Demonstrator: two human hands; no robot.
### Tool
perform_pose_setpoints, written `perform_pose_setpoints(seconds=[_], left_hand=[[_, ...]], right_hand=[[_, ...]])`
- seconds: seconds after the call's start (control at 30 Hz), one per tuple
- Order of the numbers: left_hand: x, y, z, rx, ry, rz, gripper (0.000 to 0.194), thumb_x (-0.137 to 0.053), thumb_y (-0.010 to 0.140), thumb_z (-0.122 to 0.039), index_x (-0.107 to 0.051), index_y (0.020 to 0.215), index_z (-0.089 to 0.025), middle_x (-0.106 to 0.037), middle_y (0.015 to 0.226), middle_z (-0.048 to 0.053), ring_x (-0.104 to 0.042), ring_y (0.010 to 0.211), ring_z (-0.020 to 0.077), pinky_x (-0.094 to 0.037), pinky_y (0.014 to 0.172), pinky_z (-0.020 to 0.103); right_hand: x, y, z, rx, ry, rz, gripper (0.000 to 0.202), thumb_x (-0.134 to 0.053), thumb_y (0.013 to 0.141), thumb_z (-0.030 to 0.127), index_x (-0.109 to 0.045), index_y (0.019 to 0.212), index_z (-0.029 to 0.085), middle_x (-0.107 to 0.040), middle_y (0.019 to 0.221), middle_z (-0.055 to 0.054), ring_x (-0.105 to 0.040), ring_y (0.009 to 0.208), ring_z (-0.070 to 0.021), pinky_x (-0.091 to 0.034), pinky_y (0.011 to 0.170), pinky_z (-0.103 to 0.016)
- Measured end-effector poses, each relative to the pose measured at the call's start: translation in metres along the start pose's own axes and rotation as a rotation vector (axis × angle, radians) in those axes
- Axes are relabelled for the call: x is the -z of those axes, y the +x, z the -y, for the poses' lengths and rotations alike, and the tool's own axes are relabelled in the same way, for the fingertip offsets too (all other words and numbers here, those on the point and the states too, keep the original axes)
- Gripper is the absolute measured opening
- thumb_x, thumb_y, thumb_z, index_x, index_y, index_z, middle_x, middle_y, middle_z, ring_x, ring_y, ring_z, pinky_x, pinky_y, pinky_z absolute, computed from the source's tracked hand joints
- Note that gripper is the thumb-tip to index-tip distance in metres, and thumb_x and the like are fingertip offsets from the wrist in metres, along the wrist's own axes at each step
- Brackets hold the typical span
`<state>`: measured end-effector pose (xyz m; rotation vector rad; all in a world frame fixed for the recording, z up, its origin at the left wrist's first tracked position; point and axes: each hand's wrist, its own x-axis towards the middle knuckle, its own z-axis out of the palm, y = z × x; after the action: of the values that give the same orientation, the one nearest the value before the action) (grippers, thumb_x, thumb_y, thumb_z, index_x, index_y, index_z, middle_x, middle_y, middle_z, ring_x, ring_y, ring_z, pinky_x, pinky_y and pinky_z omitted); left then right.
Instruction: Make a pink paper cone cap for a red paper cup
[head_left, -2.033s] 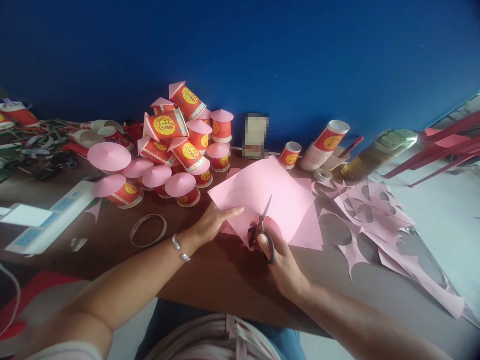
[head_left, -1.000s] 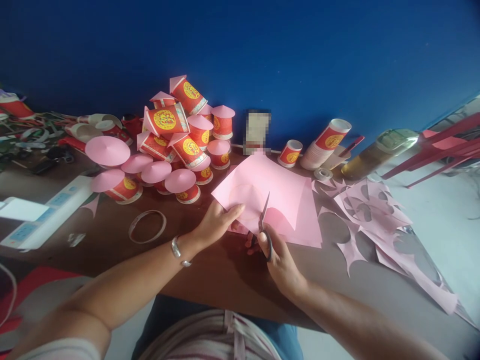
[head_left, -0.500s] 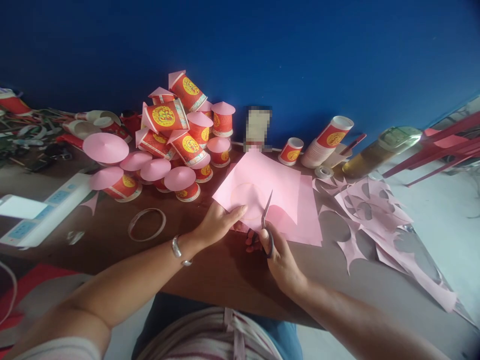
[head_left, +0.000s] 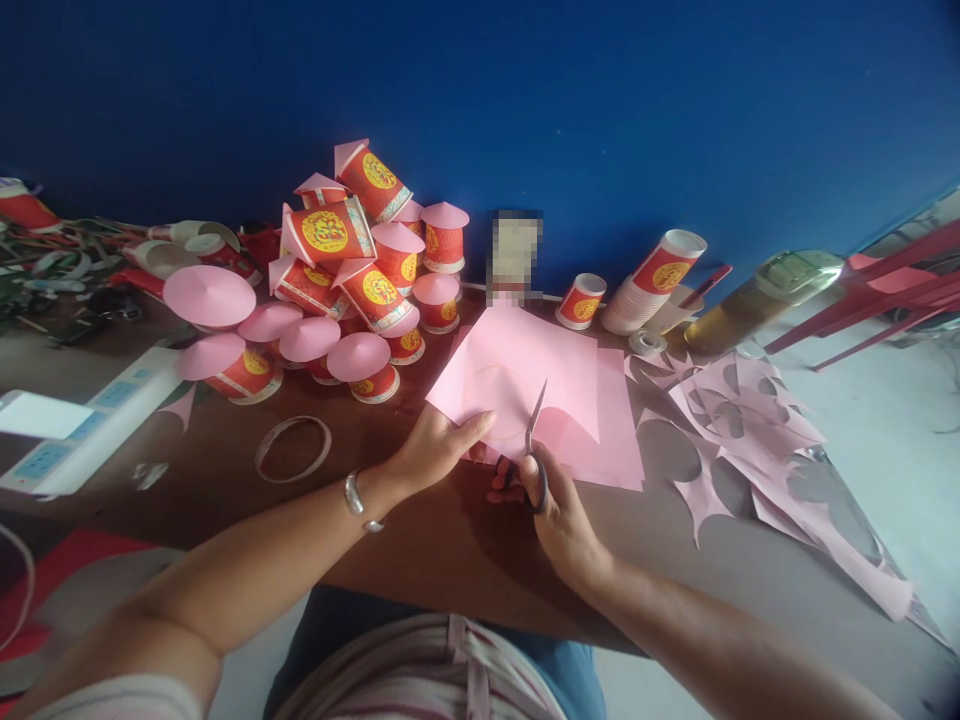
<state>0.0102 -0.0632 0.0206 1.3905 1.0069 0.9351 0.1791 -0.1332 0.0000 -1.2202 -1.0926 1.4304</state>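
Note:
A sheet of pink paper [head_left: 532,345] with a faint circle drawn on it is pinched at its near left edge by my left hand [head_left: 442,440], thumb on top and fingers mostly hidden beneath. My right hand [head_left: 559,510] grips dark-handled scissors [head_left: 536,425]. One blade stands up in front of the paper beside the circle; the other blade is hidden behind the sheet. Another pink sheet [head_left: 619,420] lies flat on the table underneath.
Red paper cups with pink cone tops [head_left: 360,355] are piled at the back left. Cut pink scraps [head_left: 742,420] cover the right side. A cup stack [head_left: 652,285], a bottle [head_left: 761,300], a ring [head_left: 292,448] and a power strip [head_left: 97,420] also lie on the table [head_left: 420,560].
Hands, scissors and paper stay almost in place. The sheet's right corner has shifted very slightly to the right.

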Motion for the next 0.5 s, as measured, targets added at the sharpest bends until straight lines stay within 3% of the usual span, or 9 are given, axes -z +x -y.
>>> perform_pose_setpoints(seconds=[0.5], left_hand=[[-0.0013,0.0004,-0.0062,0.015,-0.046,-0.024,0.041,-0.069,0.089,-0.044,-0.056,0.062,-0.016,-0.057,0.055,0.000,-0.054,0.053,0.0114,-0.047,0.055,0.024]], right_hand=[[-0.0009,-0.0012,0.0013,-0.017,0.015,0.003,0.053,-0.058,0.091,0.076,-0.057,0.090,0.022,-0.064,0.076,0.001,-0.061,0.059,-0.0127,-0.061,0.067,-0.031]])
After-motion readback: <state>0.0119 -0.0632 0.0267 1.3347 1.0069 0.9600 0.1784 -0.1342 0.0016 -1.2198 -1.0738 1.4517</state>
